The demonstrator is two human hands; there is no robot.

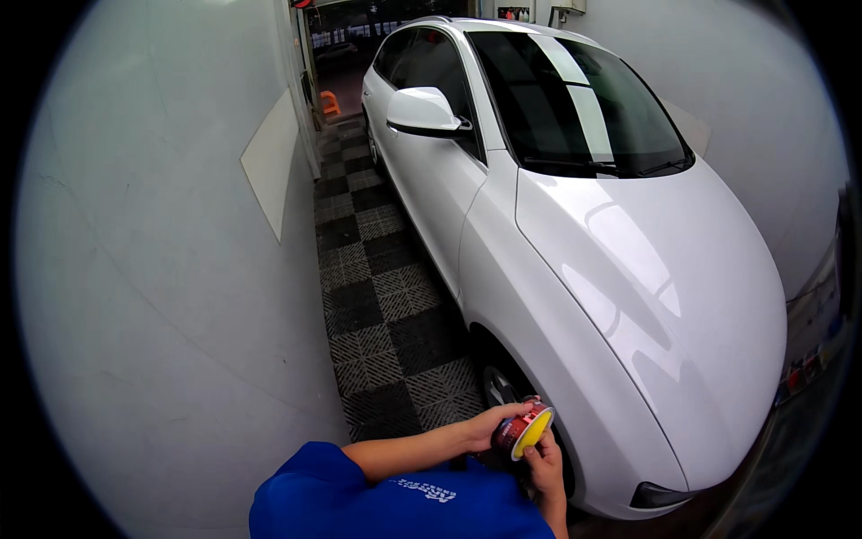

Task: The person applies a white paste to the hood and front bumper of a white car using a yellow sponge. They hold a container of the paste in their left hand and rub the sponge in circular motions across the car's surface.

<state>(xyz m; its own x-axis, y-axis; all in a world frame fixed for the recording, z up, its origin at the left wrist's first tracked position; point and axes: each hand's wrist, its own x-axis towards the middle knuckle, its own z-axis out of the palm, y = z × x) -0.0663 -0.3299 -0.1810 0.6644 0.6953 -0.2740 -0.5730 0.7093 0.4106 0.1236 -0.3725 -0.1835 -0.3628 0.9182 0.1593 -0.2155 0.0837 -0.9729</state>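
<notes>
left grip (490, 426), right grip (546, 467): holding red container (508, 437) | yellow disc (533, 433) inside white rim (549, 415)

Soft light is cast, apparently from overhead; pale glare is spread across the hood (709, 278), and bright strips are mirrored in the windshield (579, 103). The doorway (348, 40) is left dim. Straight edges are bent (the corners are swallowed in black), while the tin (521, 435) is rendered fairly crisply.
</notes>
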